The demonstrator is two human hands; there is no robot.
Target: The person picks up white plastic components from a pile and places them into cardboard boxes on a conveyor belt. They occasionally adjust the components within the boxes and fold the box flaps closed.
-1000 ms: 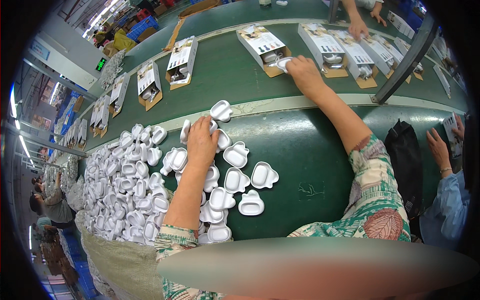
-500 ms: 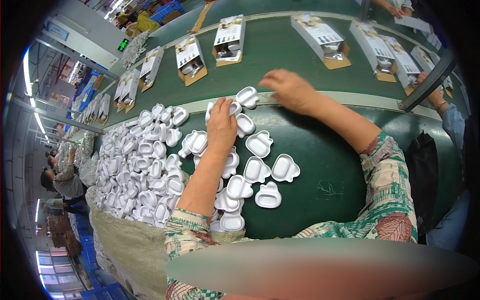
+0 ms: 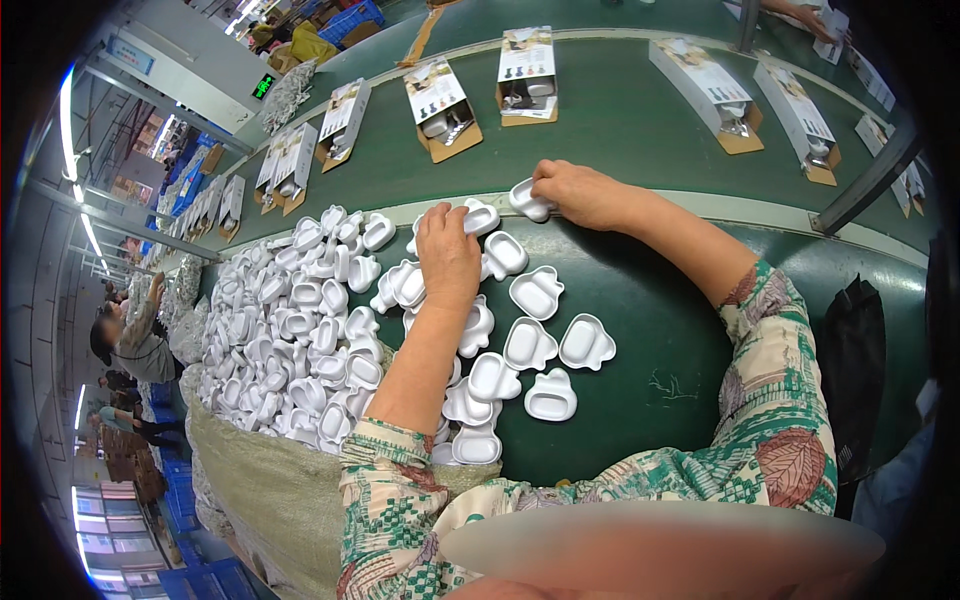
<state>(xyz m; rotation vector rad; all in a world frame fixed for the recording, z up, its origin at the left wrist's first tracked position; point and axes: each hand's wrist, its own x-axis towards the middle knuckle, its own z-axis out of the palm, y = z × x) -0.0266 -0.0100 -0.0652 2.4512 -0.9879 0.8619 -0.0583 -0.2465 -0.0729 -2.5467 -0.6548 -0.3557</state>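
Right hand (image 3: 580, 193) pinches one white tray (image 3: 527, 199) at the table (image 3: 640, 330) edge; left hand (image 3: 447, 255) flat on pile (image 3: 300, 320): lift singly, avoid nesting.

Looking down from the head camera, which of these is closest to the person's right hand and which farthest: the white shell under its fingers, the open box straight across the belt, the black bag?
From the right hand:
1. White shell, touching the fingertips, at the belt's near edge.
2. Open box, across the green belt, beyond the hand.
3. Black bag, far right, beside the person's elbow.
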